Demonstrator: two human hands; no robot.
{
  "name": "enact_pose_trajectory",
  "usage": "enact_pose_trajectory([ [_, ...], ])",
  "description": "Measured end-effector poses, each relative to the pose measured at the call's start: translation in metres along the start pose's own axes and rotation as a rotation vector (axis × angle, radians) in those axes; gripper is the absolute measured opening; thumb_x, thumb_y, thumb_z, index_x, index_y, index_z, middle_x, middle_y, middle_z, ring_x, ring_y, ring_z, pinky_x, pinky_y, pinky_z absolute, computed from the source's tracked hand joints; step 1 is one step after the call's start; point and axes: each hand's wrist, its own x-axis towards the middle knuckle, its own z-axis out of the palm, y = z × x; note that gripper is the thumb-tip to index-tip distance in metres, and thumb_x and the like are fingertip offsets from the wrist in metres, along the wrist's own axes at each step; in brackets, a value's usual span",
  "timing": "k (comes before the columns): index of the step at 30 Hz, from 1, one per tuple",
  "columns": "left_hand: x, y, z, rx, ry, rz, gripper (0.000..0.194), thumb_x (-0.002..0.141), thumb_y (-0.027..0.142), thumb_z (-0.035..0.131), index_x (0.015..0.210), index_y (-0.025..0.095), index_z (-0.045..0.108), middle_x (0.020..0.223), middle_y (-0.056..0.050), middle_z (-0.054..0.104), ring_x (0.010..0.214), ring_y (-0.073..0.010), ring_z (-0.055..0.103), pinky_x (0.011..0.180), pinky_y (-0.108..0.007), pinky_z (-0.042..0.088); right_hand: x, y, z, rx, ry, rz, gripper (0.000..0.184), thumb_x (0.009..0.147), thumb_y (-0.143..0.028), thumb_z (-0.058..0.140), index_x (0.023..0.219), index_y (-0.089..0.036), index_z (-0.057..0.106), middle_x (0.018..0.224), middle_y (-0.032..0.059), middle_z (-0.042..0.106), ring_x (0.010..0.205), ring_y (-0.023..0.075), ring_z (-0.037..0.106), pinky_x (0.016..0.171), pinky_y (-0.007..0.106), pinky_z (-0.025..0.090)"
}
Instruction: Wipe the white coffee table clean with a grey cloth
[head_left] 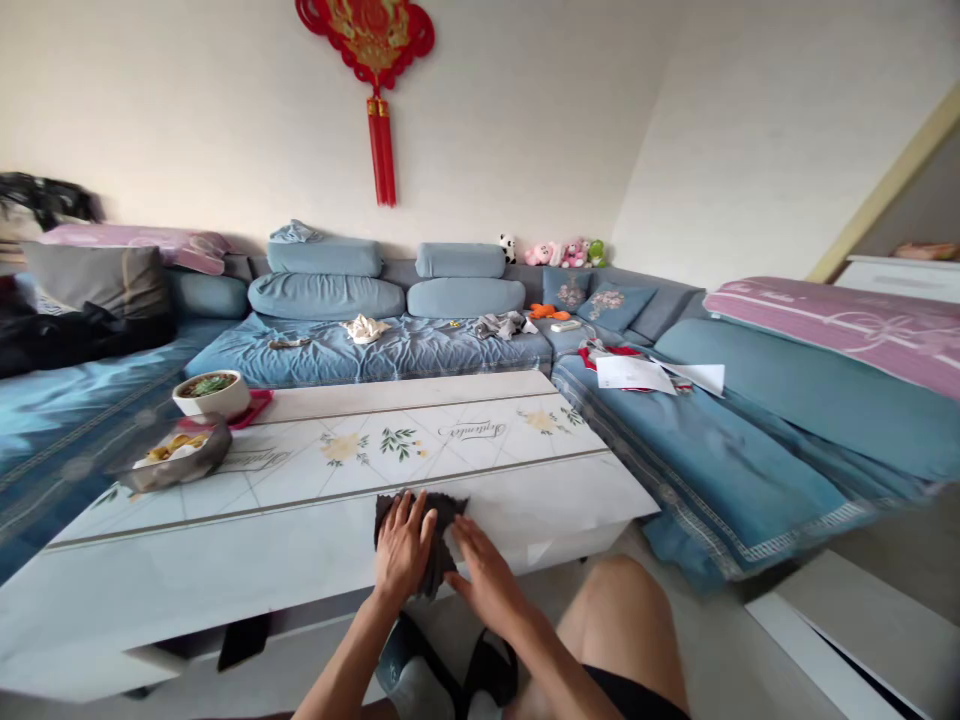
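A dark grey-brown cloth (442, 520) lies crumpled at the front edge of the white coffee table (315, 535), part of it hanging over the edge. On top of it my left hand (403, 548) rests flat, fingers stretched forward and slightly apart. My right hand (486, 578) is at the cloth's right side, fingers extended and thumb apart, close to the cloth's edge; whether it presses on the fabric I cannot tell. A floral runner pattern with lettering spans the tabletop beyond both hands.
On the table's left stand a potted succulent (212, 396) on a red mat (259, 408) and a grey translucent bowl (214, 450) with yellowish items. Blue sofas (480, 350) surround the table. White papers (634, 374) lie on the right sofa. A bent knee (622, 610) is near the table's front.
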Motion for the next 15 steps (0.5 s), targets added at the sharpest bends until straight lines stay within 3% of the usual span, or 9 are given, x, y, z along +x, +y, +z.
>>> enact_pose_trajectory([
  [2, 0.005, 0.042, 0.02, 0.038, -0.031, 0.02, 0.064, 0.11, 0.058, 0.063, 0.164, 0.023, 0.067, 0.176, -0.019, 0.055, 0.167, -0.0454, 0.045, 0.135, -0.068, 0.042, -0.047, 0.019, -0.046, 0.037, -0.014, 0.213, 0.064, 0.097, -0.011, 0.066, 0.16, -0.016, 0.065, 0.177, 0.0177, 0.049, 0.166, 0.0334, 0.046, 0.137, 0.052, 0.045],
  [4, 0.009, 0.089, 0.038, 0.024, -0.107, 0.112, 0.07, 0.099, 0.052, 0.079, 0.162, 0.023, 0.069, 0.175, -0.019, 0.055, 0.165, -0.0462, 0.046, 0.136, -0.066, 0.04, -0.082, 0.023, -0.087, 0.034, -0.011, 0.425, 0.039, 0.103, -0.012, 0.057, 0.136, -0.015, 0.077, 0.161, 0.0199, 0.066, 0.153, 0.0322, 0.062, 0.129, 0.047, 0.051],
  [6, 0.006, 0.129, 0.052, -0.009, -0.186, 0.215, 0.069, 0.093, 0.041, 0.084, 0.158, 0.023, 0.072, 0.17, -0.018, 0.06, 0.163, -0.0444, 0.049, 0.137, -0.064, 0.041, -0.103, 0.015, -0.119, 0.026, -0.034, 0.542, 0.028, 0.108, -0.013, 0.05, 0.107, -0.017, 0.078, 0.123, 0.0175, 0.082, 0.119, 0.0291, 0.079, 0.106, 0.038, 0.061],
  [8, -0.005, 0.149, 0.057, -0.04, -0.246, 0.32, 0.064, 0.092, 0.031, 0.081, 0.155, 0.023, 0.074, 0.166, -0.017, 0.064, 0.162, -0.0424, 0.051, 0.137, -0.063, 0.043, -0.11, 0.002, -0.139, 0.044, -0.084, 0.575, 0.03, 0.11, -0.016, 0.048, 0.089, -0.02, 0.069, 0.087, 0.0086, 0.079, 0.083, 0.0234, 0.079, 0.077, 0.029, 0.057],
  [9, -0.013, 0.149, 0.056, -0.052, -0.271, 0.382, 0.063, 0.091, 0.027, 0.079, 0.154, 0.024, 0.074, 0.166, -0.016, 0.064, 0.162, -0.0415, 0.051, 0.137, -0.062, 0.044, -0.11, -0.005, -0.147, 0.056, -0.108, 0.582, 0.03, 0.111, -0.018, 0.05, 0.084, -0.021, 0.064, 0.076, 0.0047, 0.074, 0.072, 0.0208, 0.074, 0.067, 0.027, 0.051],
  [11, -0.032, 0.129, 0.044, -0.064, -0.316, 0.515, 0.064, 0.089, 0.02, 0.074, 0.153, 0.026, 0.075, 0.17, -0.013, 0.062, 0.163, -0.0401, 0.051, 0.137, -0.062, 0.044, -0.103, -0.018, -0.159, 0.071, -0.142, 0.566, 0.033, 0.111, -0.023, 0.056, 0.078, -0.023, 0.055, 0.067, 0.0003, 0.066, 0.064, 0.0171, 0.066, 0.062, 0.026, 0.04],
  [15, -0.051, 0.035, -0.015, -0.02, -0.365, 0.64, 0.07, 0.087, 0.011, 0.063, 0.153, 0.03, 0.075, 0.177, -0.008, 0.056, 0.166, -0.0372, 0.05, 0.138, -0.061, 0.044, -0.071, -0.04, -0.185, 0.108, -0.228, 0.409, 0.045, 0.113, -0.028, 0.059, 0.071, -0.022, 0.042, 0.063, -0.0022, 0.058, 0.063, 0.0135, 0.054, 0.065, 0.029, 0.031],
])
